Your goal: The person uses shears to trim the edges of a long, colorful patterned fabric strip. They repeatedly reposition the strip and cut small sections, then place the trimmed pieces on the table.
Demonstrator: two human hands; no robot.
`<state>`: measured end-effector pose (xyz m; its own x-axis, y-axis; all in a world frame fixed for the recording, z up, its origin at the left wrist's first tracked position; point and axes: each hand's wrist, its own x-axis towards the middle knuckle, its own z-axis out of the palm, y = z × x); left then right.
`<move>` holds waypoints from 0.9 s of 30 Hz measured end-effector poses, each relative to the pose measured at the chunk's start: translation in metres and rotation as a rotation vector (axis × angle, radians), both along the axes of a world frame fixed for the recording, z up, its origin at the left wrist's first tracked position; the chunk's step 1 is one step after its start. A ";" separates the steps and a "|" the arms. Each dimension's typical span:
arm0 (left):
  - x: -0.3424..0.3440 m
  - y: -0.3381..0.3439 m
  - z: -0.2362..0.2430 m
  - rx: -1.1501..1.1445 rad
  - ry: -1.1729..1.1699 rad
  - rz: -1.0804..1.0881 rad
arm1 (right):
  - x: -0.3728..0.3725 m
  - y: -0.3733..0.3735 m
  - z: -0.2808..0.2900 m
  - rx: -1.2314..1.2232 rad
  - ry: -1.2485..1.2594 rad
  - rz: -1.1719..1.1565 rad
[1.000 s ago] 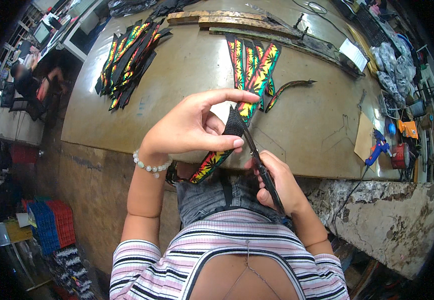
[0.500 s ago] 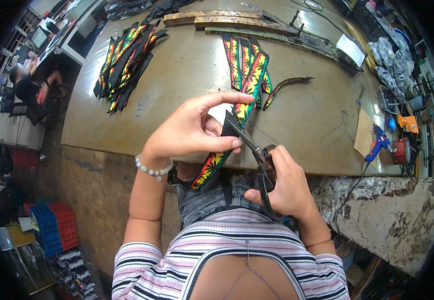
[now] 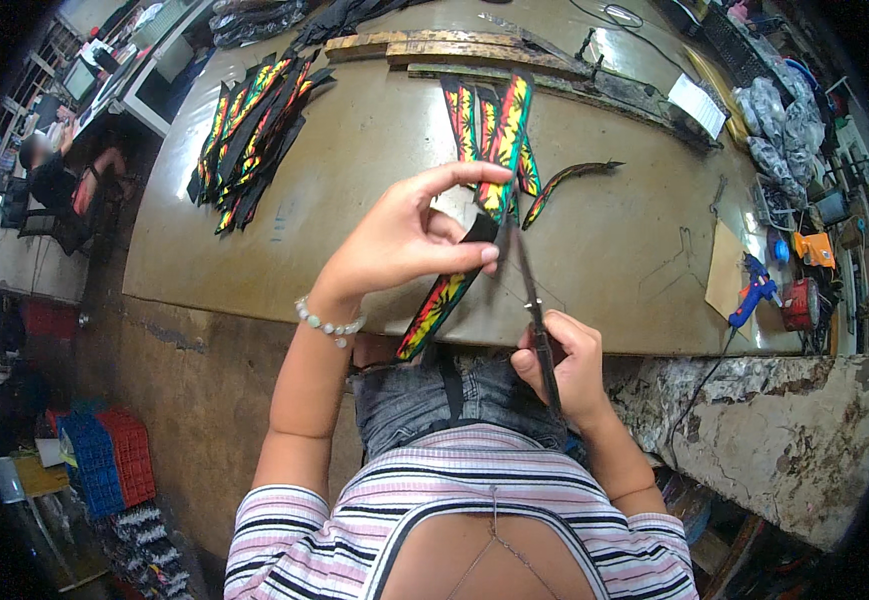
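Between the fingers and thumb of my left hand [image 3: 409, 230] is a folded strap [image 3: 441, 300], patterned with dark leaves on red, yellow and green, its black underside showing near my thumb. One end hangs past the table edge; the other points up the table. My right hand [image 3: 572, 368] is closed round the handles of a pair of scissors [image 3: 537, 315]. Their blades look edge-on and slightly blurred, pointing away just right of the strap. Beyond my left hand lie several like straps [image 3: 466, 120]. A narrow curved strip [image 3: 564, 182] rests to their right.
A larger pile of patterned straps [image 3: 254, 140] lies at the table's left. Wooden bars [image 3: 454, 47] lie along the back. Towards the right are a paper sheet [image 3: 696, 105], a blue glue gun [image 3: 754, 290] and bagged items [image 3: 769, 115]. A person [image 3: 54, 170] sits far left.
The scissors have drawn back from the strap's fold and turned edge-on. My left hand has shifted slightly right and up with the strap.
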<state>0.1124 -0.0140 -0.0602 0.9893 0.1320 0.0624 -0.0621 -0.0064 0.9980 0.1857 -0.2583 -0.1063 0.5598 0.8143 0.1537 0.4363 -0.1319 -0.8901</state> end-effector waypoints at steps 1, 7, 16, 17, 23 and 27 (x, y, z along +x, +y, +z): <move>0.010 0.000 -0.005 0.052 -0.007 0.037 | -0.003 0.000 -0.004 0.010 0.203 -0.041; 0.044 -0.043 -0.015 0.251 -0.041 0.316 | -0.018 0.029 -0.024 0.361 0.774 -0.279; -0.008 -0.042 -0.009 0.473 -0.100 -0.070 | 0.039 0.048 -0.004 0.655 0.619 -0.416; -0.014 -0.037 -0.009 0.508 0.004 -0.145 | 0.046 0.046 -0.002 0.718 0.654 -0.390; -0.028 -0.011 0.020 0.211 -0.104 0.073 | 0.031 0.032 -0.014 0.387 0.715 0.278; -0.033 -0.002 0.040 0.053 -0.023 0.019 | 0.017 0.015 -0.018 0.028 0.533 0.530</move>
<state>0.0790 -0.0158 -0.0202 0.9849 0.1466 0.0924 -0.0842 -0.0609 0.9946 0.2027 -0.2434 -0.1241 0.0984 0.9951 -0.0037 -0.0558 0.0018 -0.9984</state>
